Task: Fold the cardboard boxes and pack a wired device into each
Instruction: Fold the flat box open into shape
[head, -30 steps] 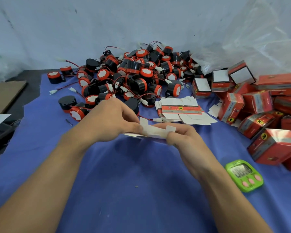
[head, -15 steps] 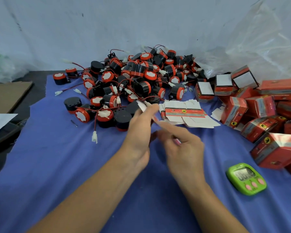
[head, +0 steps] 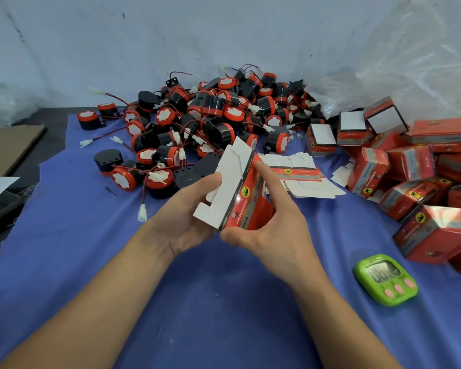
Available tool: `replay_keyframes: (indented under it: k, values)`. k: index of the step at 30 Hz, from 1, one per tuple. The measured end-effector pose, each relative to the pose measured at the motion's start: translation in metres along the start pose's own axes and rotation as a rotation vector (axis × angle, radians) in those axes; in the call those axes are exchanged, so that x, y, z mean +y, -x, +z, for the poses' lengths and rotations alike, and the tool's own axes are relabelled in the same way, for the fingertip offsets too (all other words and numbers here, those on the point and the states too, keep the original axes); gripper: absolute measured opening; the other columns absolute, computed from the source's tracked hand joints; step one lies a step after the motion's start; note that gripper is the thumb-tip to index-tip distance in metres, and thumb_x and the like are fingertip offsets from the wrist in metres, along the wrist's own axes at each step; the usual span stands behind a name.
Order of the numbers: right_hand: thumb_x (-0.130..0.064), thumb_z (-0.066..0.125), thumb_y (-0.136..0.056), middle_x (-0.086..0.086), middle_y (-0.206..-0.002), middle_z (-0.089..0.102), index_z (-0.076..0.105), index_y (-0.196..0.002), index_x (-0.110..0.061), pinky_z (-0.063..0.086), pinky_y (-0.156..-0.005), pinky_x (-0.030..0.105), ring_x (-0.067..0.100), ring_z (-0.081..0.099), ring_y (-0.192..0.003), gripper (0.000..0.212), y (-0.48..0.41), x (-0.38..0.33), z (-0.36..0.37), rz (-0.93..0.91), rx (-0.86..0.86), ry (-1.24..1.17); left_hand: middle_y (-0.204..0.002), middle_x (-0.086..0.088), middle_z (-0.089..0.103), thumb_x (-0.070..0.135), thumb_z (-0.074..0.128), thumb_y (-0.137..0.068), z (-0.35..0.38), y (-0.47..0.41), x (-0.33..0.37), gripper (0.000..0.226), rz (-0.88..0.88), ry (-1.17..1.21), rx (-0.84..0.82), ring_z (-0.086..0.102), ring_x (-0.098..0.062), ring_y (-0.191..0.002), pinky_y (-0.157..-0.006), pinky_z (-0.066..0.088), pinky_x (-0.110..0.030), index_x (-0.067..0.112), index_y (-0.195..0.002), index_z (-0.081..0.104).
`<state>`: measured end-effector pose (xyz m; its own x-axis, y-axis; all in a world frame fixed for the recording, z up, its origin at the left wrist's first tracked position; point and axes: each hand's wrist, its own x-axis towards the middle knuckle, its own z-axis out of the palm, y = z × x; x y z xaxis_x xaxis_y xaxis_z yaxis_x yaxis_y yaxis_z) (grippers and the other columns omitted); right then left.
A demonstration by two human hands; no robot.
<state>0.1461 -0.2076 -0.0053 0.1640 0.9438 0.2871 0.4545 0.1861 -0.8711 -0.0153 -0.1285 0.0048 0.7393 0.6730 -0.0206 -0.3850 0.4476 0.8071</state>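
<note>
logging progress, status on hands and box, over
Left hand and right hand gripping cardboard box. Box part-opened, white flaps loose. Wired devices piled behind, nothing in the way.

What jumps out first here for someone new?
Dead centre, the left hand and right hand hold a half-folded red box, white flaps out to the left, above the blue cloth. Behind it sprawls a pile of black-and-red wired devices. A heap of red boxes fills the right side, with a green timer lying in front of it.
</note>
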Motion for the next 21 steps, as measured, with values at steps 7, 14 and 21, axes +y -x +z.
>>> replay_keyframes:
  k: [7,14,21]
  values:
    - [-0.038,0.088,-0.052,-0.02,-0.146,0.053,0.025,-0.151,-0.063,0.056,-0.1,0.039,0.01,0.057,-0.13,0.119,0.002,-0.003,0.004,-0.062,0.018,-0.011,-0.116,-0.012,0.075,0.032,0.051,-0.094,-0.001,0.001,-0.003,0.042,0.019,0.046,0.015,0.073,-0.026,-0.106,-0.087,0.06,-0.038,0.014,-0.125,0.075]
    - [-0.033,0.083,-0.066,-0.031,-0.147,0.047,0.028,-0.152,-0.058,0.052,-0.105,0.038,0.003,0.051,-0.134,0.106,0.006,-0.002,0.009,-0.116,0.155,0.065,-0.121,-0.015,0.073,0.029,0.062,-0.091,-0.01,0.001,0.005,0.037,0.014,0.016,0.075,0.072,-0.025,-0.108,-0.099,0.059,-0.043,0.011,-0.119,0.078]
    - [-0.038,0.086,-0.055,-0.028,-0.145,0.052,0.022,-0.148,-0.069,0.056,-0.1,0.034,-0.003,0.054,-0.129,0.117,0.008,-0.007,0.002,-0.055,0.113,0.022,-0.11,-0.009,0.077,0.015,0.075,-0.084,0.005,0.007,0.03,0.026,0.042,-0.606,0.123,0.077,-0.028,-0.09,-0.071,0.064,-0.037,0.028,-0.106,0.08]
